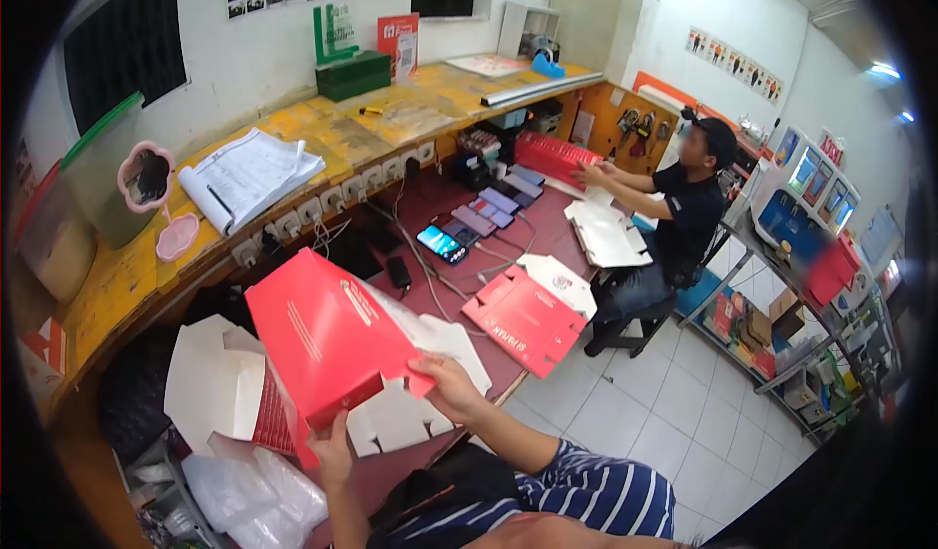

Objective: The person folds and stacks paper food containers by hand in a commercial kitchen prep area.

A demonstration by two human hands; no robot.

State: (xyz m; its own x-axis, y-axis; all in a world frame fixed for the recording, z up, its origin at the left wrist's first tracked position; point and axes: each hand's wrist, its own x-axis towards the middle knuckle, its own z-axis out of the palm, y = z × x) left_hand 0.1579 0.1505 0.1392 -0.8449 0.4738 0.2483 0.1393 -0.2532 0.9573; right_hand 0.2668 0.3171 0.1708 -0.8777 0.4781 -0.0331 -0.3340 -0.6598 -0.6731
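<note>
A partly folded red cardboard box (327,329) is held up, tilted, over the near end of the maroon table (391,466). My left hand (332,451) grips its lower front edge. At its right corner, by a small flap, my right hand (445,388) has its fingers closed on the same box. Beneath it lies a white unfolded cardboard sheet (454,354). An open white box (210,373) stands to the left. Flat red cardboard with printing (528,319) rests to the right, partly over a white piece (562,280).
Several phones (442,243) and cables lie on the table. A co-worker (694,178) sits at the far end, hands on a red box (557,156). A yellow shelf (332,124) holds papers (244,178) and a green box (354,75). Clear plastic bags (254,495) are at lower left.
</note>
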